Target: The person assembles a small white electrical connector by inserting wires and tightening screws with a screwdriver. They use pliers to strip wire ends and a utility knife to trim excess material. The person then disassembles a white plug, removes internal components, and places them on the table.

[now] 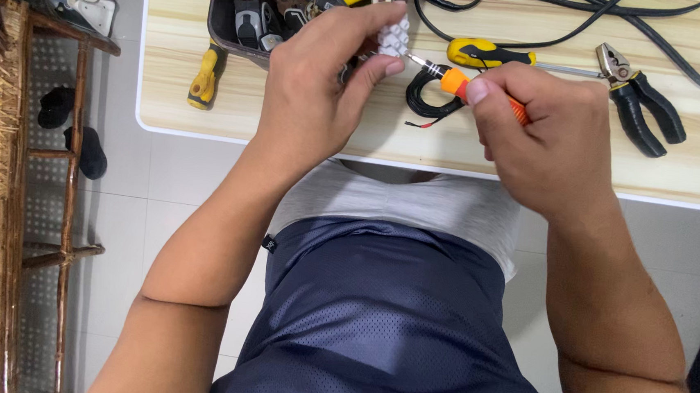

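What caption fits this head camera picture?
Left hand holds a white terminal block while right hand drives an orange screwdriver into it.

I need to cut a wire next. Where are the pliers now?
In the head view, the pliers lie on the wooden table, far right, beside the right hand and a yellow-handled screwdriver.

My arms are bare to above the elbows. I wear a light grey shirt point(415, 205) and dark navy mesh shorts point(390, 322) with a small tag at the waistband.
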